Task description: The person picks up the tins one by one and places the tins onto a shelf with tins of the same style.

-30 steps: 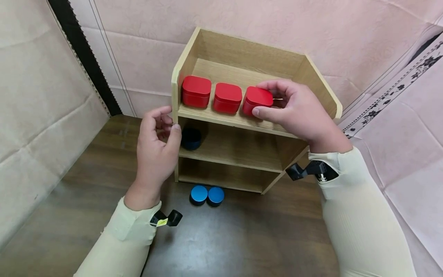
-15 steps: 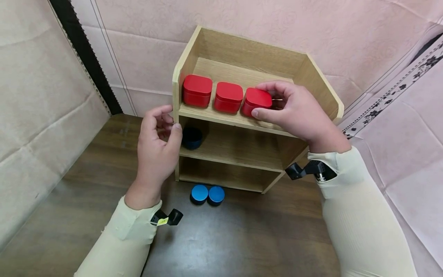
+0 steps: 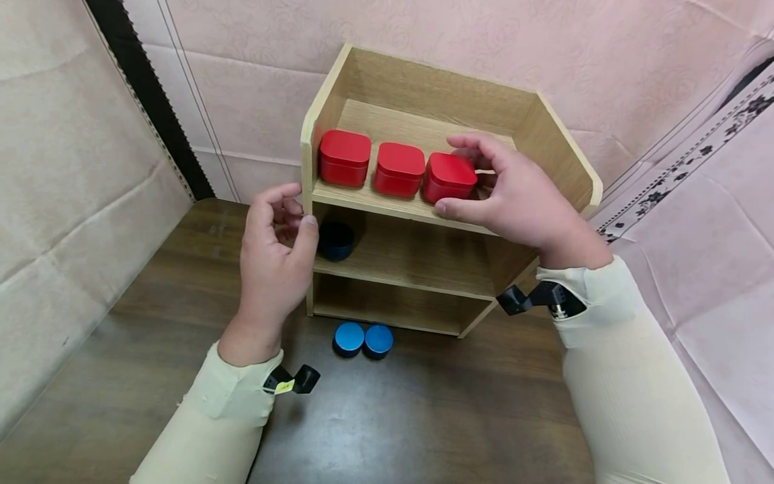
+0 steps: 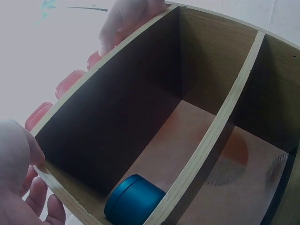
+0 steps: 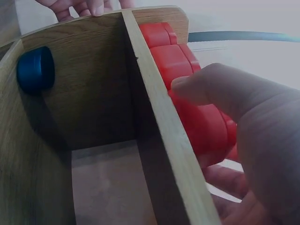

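Three red lidded boxes stand in a row on the top board of a small wooden shelf (image 3: 423, 259): a left box (image 3: 345, 159), a middle box (image 3: 399, 170) and a right box (image 3: 450, 177). My right hand (image 3: 514, 191) is spread around the right box, its thumb in front near the board's edge and its fingers behind; the fingers' far side is hidden. With thumb and curled fingers, my left hand (image 3: 275, 252) grips the shelf's left side panel at the front edge. A dark blue round tin (image 4: 133, 199) sits in the middle compartment, at its left end.
Two blue-lidded round tins, a left tin (image 3: 348, 339) and a right tin (image 3: 378, 341), stand side by side on the dark wooden table (image 3: 423, 417) before the shelf. Pale cloth (image 3: 423, 40) hangs behind and at both sides.
My right thumb has come off the right red box's front and slid lower, and the fingers have spread wider. The left hand has stayed at the side panel.
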A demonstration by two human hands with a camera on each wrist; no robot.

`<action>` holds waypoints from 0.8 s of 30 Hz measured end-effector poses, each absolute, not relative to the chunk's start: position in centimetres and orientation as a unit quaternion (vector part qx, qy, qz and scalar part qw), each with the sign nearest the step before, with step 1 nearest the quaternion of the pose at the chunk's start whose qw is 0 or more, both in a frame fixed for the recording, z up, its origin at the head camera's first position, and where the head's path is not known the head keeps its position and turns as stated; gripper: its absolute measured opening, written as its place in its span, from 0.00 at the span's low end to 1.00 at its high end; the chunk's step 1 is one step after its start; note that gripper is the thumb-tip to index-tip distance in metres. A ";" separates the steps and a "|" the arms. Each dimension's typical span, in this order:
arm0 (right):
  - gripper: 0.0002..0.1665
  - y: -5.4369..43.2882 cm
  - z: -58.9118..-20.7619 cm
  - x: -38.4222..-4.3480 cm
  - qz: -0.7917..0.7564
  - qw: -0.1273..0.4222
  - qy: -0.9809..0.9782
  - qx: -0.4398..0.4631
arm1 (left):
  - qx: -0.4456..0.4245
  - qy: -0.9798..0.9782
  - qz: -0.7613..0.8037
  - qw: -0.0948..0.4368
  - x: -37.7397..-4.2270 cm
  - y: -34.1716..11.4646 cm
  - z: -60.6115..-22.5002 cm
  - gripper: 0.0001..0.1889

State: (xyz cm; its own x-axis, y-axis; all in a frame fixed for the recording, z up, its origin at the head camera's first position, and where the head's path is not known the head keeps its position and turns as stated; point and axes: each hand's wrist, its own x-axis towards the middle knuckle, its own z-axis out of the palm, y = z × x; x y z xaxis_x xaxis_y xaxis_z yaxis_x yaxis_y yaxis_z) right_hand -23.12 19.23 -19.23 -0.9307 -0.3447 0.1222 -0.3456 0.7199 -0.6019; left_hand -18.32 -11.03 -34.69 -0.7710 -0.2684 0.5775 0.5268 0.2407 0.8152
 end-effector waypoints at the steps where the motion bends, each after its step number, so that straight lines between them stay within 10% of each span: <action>1: 0.55 19.3 -19.2 -23.0 0.331 0.007 -0.925 0.186 | -0.090 -0.717 -0.610 0.326 -18.3 -11.0 -34.7 0.22; 24: 0.54 19.6 -18.5 -18.3 0.415 0.148 -0.867 0.231 | -0.090 -0.716 -0.611 0.325 -18.3 -11.0 -34.7 0.23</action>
State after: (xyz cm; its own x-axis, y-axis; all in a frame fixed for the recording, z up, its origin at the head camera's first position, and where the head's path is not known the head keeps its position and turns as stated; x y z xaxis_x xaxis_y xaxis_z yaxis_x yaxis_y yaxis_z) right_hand -18.30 19.56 -18.47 -0.8488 -0.2784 0.4495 -0.5246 0.5485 -0.6511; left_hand -18.31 -11.02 -34.70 -0.7723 -0.2688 0.5756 0.5263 0.2367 0.8167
